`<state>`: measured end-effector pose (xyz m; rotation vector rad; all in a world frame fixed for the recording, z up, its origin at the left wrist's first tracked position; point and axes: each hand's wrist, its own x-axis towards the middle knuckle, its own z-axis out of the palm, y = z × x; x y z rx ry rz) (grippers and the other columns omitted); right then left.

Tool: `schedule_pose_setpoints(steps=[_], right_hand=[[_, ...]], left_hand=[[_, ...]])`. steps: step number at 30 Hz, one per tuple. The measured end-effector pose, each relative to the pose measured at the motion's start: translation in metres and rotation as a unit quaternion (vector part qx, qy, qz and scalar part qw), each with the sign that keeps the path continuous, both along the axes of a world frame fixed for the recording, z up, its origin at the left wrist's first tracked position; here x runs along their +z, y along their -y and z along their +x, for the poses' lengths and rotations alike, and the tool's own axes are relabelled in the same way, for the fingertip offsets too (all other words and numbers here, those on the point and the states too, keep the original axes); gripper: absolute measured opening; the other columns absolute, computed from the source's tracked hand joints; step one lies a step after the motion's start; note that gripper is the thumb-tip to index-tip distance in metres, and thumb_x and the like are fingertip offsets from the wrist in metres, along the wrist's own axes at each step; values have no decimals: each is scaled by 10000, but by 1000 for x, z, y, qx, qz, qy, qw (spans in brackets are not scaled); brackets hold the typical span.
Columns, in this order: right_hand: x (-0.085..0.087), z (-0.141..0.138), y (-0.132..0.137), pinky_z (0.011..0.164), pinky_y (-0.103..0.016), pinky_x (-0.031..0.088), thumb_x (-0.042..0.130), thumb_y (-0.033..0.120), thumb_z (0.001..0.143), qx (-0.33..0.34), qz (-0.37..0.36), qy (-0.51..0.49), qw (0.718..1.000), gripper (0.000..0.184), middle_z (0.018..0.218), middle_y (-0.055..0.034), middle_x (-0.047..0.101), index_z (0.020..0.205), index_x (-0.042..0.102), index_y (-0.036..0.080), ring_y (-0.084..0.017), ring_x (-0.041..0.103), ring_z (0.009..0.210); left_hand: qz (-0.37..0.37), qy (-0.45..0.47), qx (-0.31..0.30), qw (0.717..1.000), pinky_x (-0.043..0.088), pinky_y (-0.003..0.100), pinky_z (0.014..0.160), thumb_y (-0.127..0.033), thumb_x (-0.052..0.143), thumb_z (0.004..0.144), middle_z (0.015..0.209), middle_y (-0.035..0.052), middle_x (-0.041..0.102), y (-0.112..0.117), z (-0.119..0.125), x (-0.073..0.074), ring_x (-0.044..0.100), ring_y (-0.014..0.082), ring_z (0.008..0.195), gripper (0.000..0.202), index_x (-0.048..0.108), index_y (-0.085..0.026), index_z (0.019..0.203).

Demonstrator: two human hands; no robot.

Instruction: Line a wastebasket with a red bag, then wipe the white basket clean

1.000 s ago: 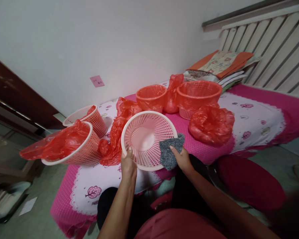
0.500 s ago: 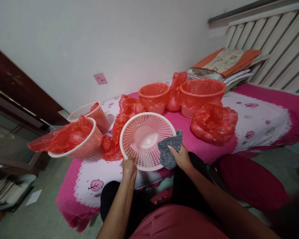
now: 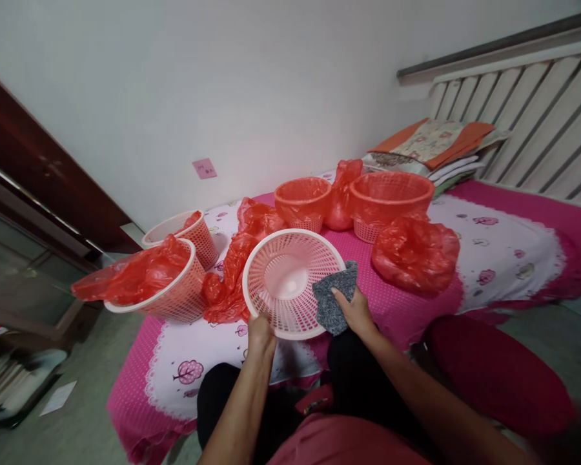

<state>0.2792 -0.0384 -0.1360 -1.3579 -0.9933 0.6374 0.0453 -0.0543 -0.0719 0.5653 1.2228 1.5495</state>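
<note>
My left hand (image 3: 261,331) grips the near rim of a round pink plastic mesh basket (image 3: 285,278), tilted with its inside facing me. Pressed against the basket's right rim is a grey cloth (image 3: 333,298), held in my right hand (image 3: 353,310). Both hands are closed on what they hold, just above the near edge of the pink bed (image 3: 465,258).
Two baskets lined with red plastic bags (image 3: 150,284) lean at the left. Two more lined baskets (image 3: 392,194) stand at the back, with loose red bags (image 3: 414,252) beside them. Folded bedding (image 3: 430,145) lies at the far right, by a slatted headboard (image 3: 537,116).
The view shifted slightly, and the basket and my hands sit a bit lower and further right in it. My grips are unchanged.
</note>
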Motion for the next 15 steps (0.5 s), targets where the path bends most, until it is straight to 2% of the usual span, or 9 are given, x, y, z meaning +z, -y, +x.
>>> schedule_pose_setpoints(steps=[4, 8, 11, 15], right_hand=[[3, 2, -1, 830, -496, 628, 711, 624, 766, 13, -15, -6, 1000, 542, 977, -177, 817, 1050, 720, 163, -348, 782, 888], [0, 5, 4, 883, -516, 617, 705, 655, 779, 27, -22, -11, 999, 580, 1024, -187, 817, 1077, 724, 158, -356, 779, 940], [-2, 8, 8, 906, -528, 610, 695, 683, 793, 40, -33, -12, 999, 618, 1046, -197, 812, 1097, 726, 146, -361, 776, 958], [-2, 12, 10, 943, -537, 603, 701, 709, 804, 54, -40, -12, 998, 648, 1082, -200, 808, 1124, 734, 146, -369, 773, 996]], left_hand=[[-41, 61, 8, 997, 613, 438, 1047, 32, 524, 607, 991, 72, 802, 2, 3, 7, 781, 250, 1093, 519, 694, -177, 1051], [-113, 110, -24, 987, 669, 394, 894, 16, 517, 545, 708, 49, 728, 10, 4, 15, 791, 251, 853, 359, 679, -138, 826], [-130, 118, -36, 984, 676, 372, 842, 28, 534, 543, 679, 54, 719, 16, 5, 21, 784, 248, 803, 315, 667, -129, 780], [-140, 141, -37, 979, 677, 360, 836, 43, 556, 627, 721, 78, 747, 25, 10, 27, 772, 226, 756, 284, 677, -109, 835]])
